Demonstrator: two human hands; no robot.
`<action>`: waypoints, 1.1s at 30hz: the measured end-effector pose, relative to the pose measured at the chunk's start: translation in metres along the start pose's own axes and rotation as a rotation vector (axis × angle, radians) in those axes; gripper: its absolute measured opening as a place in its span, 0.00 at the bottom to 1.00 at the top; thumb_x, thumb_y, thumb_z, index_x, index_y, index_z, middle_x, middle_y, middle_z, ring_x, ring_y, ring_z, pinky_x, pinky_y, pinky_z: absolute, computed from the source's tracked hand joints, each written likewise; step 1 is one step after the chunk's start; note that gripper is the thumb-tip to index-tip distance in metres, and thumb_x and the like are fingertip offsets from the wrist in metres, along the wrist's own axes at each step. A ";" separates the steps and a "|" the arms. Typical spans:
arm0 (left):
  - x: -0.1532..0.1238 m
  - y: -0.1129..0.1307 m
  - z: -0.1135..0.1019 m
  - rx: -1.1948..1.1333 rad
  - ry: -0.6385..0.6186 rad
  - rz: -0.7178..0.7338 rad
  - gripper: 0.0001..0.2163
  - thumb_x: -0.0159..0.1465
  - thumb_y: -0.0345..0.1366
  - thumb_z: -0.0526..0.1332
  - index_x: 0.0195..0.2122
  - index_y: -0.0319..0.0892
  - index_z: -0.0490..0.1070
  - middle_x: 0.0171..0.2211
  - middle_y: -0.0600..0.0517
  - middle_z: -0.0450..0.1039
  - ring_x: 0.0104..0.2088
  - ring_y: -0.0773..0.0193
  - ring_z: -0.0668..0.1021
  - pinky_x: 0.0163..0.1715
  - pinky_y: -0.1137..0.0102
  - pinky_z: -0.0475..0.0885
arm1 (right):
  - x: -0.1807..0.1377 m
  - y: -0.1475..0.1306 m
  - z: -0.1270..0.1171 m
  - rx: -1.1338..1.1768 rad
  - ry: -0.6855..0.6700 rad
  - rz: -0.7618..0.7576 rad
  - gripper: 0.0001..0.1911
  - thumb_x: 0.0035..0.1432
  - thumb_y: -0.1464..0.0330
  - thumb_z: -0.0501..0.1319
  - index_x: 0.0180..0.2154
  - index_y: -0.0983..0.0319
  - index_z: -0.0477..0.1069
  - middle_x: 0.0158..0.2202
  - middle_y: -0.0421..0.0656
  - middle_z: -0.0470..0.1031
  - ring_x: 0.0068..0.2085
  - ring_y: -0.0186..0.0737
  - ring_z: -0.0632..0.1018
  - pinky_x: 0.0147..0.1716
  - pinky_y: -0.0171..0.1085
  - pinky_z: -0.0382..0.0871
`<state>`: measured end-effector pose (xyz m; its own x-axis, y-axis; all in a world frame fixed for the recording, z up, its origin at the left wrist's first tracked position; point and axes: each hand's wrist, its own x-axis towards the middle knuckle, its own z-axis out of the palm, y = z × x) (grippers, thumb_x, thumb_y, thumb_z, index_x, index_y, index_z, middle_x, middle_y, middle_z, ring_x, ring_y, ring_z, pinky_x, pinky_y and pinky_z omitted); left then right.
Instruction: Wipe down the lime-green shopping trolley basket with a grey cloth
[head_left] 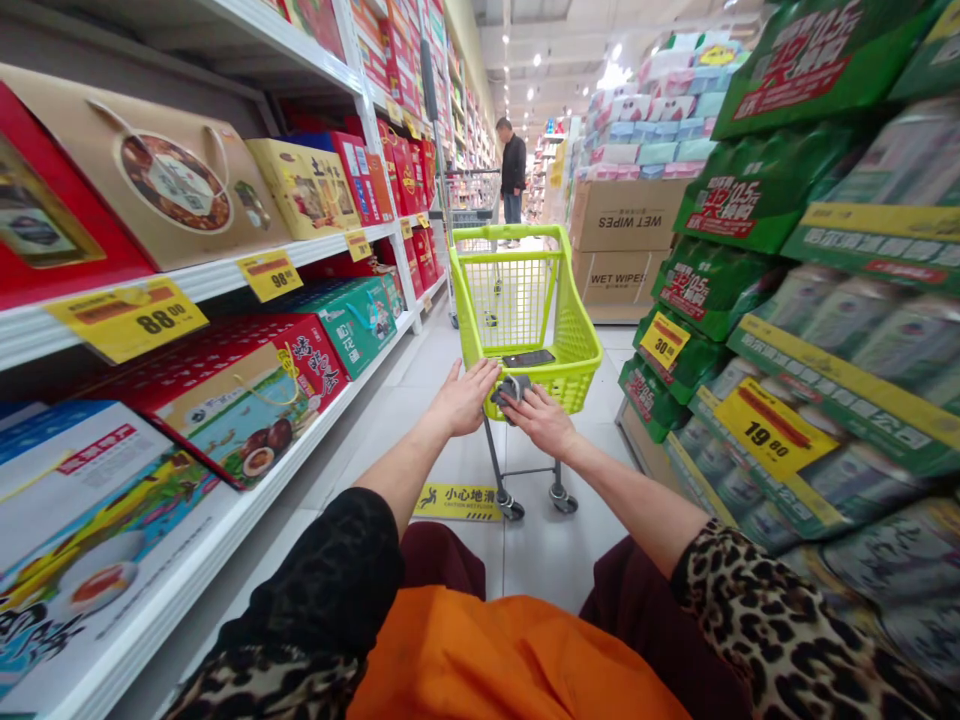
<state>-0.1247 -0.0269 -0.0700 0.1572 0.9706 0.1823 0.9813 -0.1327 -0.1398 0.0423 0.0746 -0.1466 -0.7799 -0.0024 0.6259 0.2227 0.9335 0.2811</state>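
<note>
A bright green shopping cart on grey legs with casters stands in the aisle before me. My left hand lies with its fingers stretched out at the basket's near left edge, seemingly touching the plastic. To its right, my right hand has its fingertips on a crumpled grey cloth, pressed against the near side of the basket. Inside the basket lies a dark, flat object that looks like a phone.
Shelves of boxed goods line the left. Stacked drink packs rise closely on the right, with wet wipes cartons beyond. Further ahead are another cart and a standing person. A yellow floor sign lies below.
</note>
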 end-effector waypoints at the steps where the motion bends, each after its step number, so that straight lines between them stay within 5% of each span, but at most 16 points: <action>1: -0.002 0.000 0.002 -0.021 0.027 0.005 0.34 0.52 0.27 0.52 0.62 0.35 0.46 0.64 0.42 0.48 0.64 0.57 0.50 0.61 0.49 0.41 | 0.001 -0.004 0.003 0.005 0.008 0.014 0.16 0.60 0.74 0.53 0.48 0.60 0.70 0.53 0.47 0.70 0.54 0.46 0.68 0.52 0.50 0.65; 5: -0.011 0.008 0.022 -0.290 0.207 -0.020 0.31 0.51 0.22 0.50 0.59 0.37 0.55 0.62 0.43 0.55 0.62 0.59 0.57 0.61 0.53 0.46 | 0.003 -0.020 0.006 0.094 0.094 0.031 0.16 0.60 0.75 0.51 0.47 0.64 0.71 0.50 0.50 0.72 0.51 0.45 0.70 0.48 0.46 0.69; 8: -0.012 0.017 0.037 -0.786 0.297 -0.134 0.27 0.48 0.22 0.51 0.52 0.39 0.65 0.55 0.45 0.65 0.57 0.59 0.65 0.58 0.60 0.56 | 0.003 -0.026 -0.003 0.203 0.165 -0.039 0.17 0.60 0.75 0.50 0.48 0.65 0.70 0.50 0.51 0.71 0.54 0.44 0.68 0.50 0.46 0.68; 11: -0.012 0.028 0.041 -1.430 0.210 -0.419 0.20 0.45 0.23 0.53 0.39 0.41 0.72 0.38 0.51 0.76 0.43 0.61 0.75 0.49 0.63 0.66 | 0.004 -0.023 -0.014 0.257 0.192 -0.015 0.18 0.60 0.75 0.49 0.49 0.64 0.69 0.51 0.51 0.70 0.57 0.43 0.65 0.52 0.47 0.67; 16: -0.010 0.048 0.030 -2.158 -0.004 -0.740 0.04 0.49 0.29 0.55 0.26 0.40 0.67 0.20 0.56 0.69 0.22 0.68 0.72 0.29 0.70 0.70 | 0.002 -0.019 -0.024 0.173 0.120 0.063 0.18 0.59 0.75 0.49 0.49 0.65 0.69 0.54 0.51 0.68 0.60 0.44 0.60 0.55 0.47 0.62; 22: -0.007 0.067 0.031 -2.139 -0.018 -0.858 0.03 0.53 0.30 0.56 0.24 0.40 0.67 0.16 0.56 0.68 0.18 0.69 0.70 0.21 0.74 0.63 | -0.015 -0.039 -0.025 0.026 -0.122 0.149 0.32 0.53 0.67 0.57 0.58 0.72 0.57 0.63 0.57 0.51 0.63 0.59 0.49 0.58 0.62 0.46; 29: -0.004 0.072 0.035 -2.076 0.029 -0.895 0.03 0.49 0.27 0.56 0.23 0.40 0.67 0.17 0.58 0.68 0.19 0.71 0.69 0.23 0.75 0.60 | -0.026 -0.026 -0.007 -0.027 -0.086 0.140 0.24 0.59 0.77 0.48 0.58 0.68 0.59 0.60 0.54 0.59 0.62 0.49 0.56 0.55 0.52 0.59; 33: 0.001 0.068 0.028 -2.047 0.103 -0.838 0.12 0.44 0.24 0.55 0.30 0.42 0.68 0.21 0.60 0.69 0.22 0.72 0.70 0.26 0.75 0.62 | -0.014 -0.010 -0.011 -0.023 -0.020 0.108 0.22 0.61 0.76 0.47 0.56 0.67 0.61 0.58 0.52 0.62 0.62 0.48 0.58 0.55 0.50 0.61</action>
<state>-0.0612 -0.0293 -0.1064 -0.3023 0.8992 -0.3164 -0.4631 0.1516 0.8732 0.0573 0.0619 -0.1502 -0.7619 0.1055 0.6390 0.3196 0.9194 0.2293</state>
